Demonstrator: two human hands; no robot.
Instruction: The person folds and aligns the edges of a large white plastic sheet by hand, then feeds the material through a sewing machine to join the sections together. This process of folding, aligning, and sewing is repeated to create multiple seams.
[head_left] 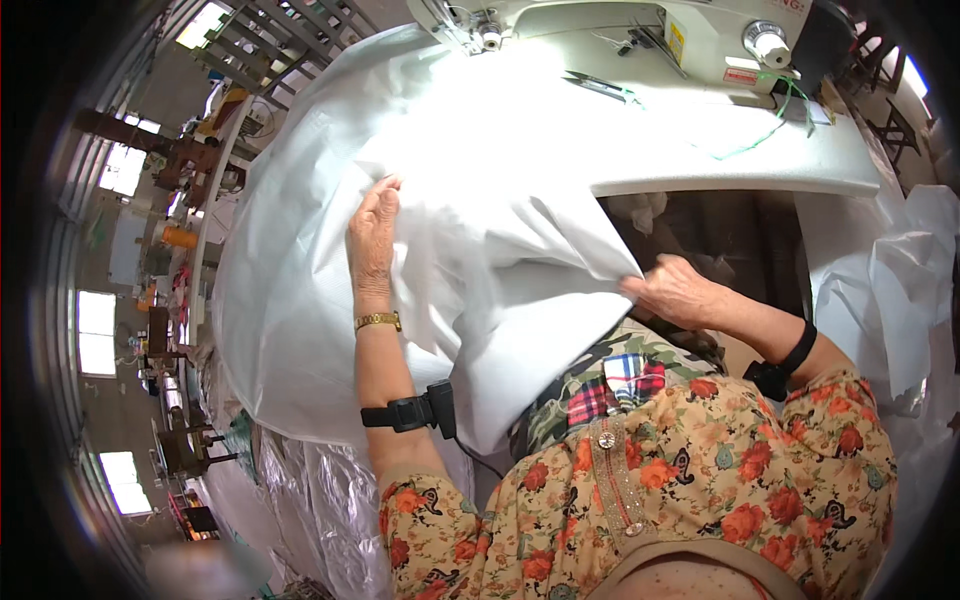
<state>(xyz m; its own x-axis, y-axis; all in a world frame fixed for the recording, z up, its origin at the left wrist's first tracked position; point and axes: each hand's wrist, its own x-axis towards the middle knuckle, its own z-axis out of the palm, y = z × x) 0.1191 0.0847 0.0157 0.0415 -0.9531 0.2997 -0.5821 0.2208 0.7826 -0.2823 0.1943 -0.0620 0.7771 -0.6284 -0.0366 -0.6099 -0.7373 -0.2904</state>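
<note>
A large, smooth white sheet (300,270) of fabric or plastic covers the table and drapes over its near edge towards my lap. My left hand (374,240) is on the left part of the sheet, its fingers close together and curled at the tips against a fold. At the sheet's near right edge, my right hand (680,291) pinches the material and pulls it into taut creases. Beyond both hands stands a white sewing machine (715,45), its needle area over the sheet. Glare washes out the sheet just in front of the machine.
Dark thread snips (597,84) lie on the machine bed, near green thread (768,140). A dark opening (745,235) lies under the table's front edge. More pale sheeting (885,290) hangs at the right. Crinkled clear plastic (325,510) is at lower left, with cluttered shelves beyond.
</note>
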